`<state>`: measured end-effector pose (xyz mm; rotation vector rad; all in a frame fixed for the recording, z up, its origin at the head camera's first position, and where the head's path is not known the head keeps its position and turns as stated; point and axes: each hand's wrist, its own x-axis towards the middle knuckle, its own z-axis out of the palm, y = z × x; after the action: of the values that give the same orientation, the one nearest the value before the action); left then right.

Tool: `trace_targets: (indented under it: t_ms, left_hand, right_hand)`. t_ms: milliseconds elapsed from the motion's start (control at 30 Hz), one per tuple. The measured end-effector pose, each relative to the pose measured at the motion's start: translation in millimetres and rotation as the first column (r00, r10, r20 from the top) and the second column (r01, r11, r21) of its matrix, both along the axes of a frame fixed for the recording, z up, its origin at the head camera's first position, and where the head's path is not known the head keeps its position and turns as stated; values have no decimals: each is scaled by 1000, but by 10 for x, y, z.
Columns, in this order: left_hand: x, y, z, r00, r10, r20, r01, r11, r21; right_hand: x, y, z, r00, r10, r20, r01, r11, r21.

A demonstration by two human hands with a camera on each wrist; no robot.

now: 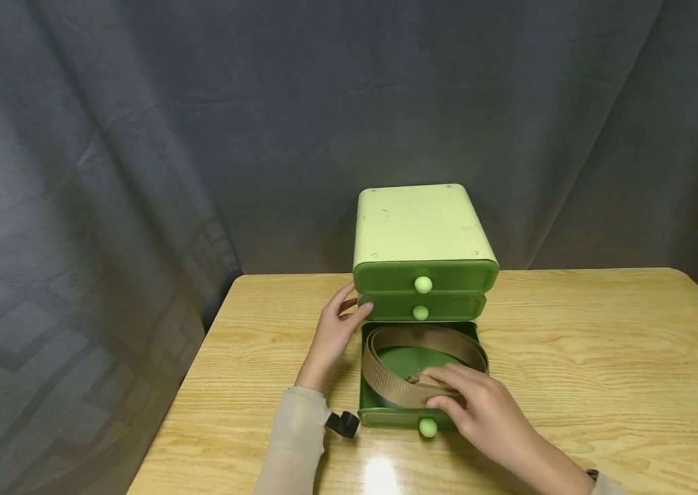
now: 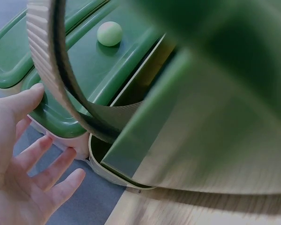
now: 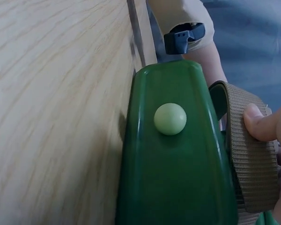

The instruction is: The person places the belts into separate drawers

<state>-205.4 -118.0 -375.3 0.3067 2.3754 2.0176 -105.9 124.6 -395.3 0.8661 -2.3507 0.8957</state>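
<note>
A small pale-green cabinet [image 1: 413, 223] with dark green drawer fronts stands on the table, its bottom drawer [image 1: 386, 417] pulled out. Inside that drawer lies a coiled brown webbing belt [image 1: 386, 388], standing on its edge in a wide loop. My right hand [image 1: 487, 409] pinches the belt near the drawer's front right, thumb on the outer face of the webbing [image 3: 250, 159] in the right wrist view. My left hand [image 1: 333, 330] is at the cabinet's left side, thumb against the middle drawer front [image 1: 392, 309] and the other fingers loosely extended along the side.
The wooden table [image 1: 602, 344] extends to both sides of the cabinet. Behind it hangs a dark grey curtain [image 1: 299, 124], which also runs along the left edge. Round light-green knobs [image 1: 428, 427] stick out from the drawer fronts.
</note>
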Motion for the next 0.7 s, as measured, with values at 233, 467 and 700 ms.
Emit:
trace_targets:
  t_ms: [233, 467, 700]
  left_hand:
    - [7, -4, 2, 1000, -6, 1, 6, 1000, -4]
    - [-7, -4, -11, 1000, 0, -4, 0, 1000, -2]
    - [-6, 2, 3, 1000, 4, 5, -4, 1000, -6]
  right_hand:
    - [-43, -2, -53, 999, 5, 48, -4, 1000, -24]
    - [-72, -6, -108, 997, -16, 70, 17, 1000, -17]
    - [-84, -12, -138, 995, -11, 99, 13, 1000, -20]
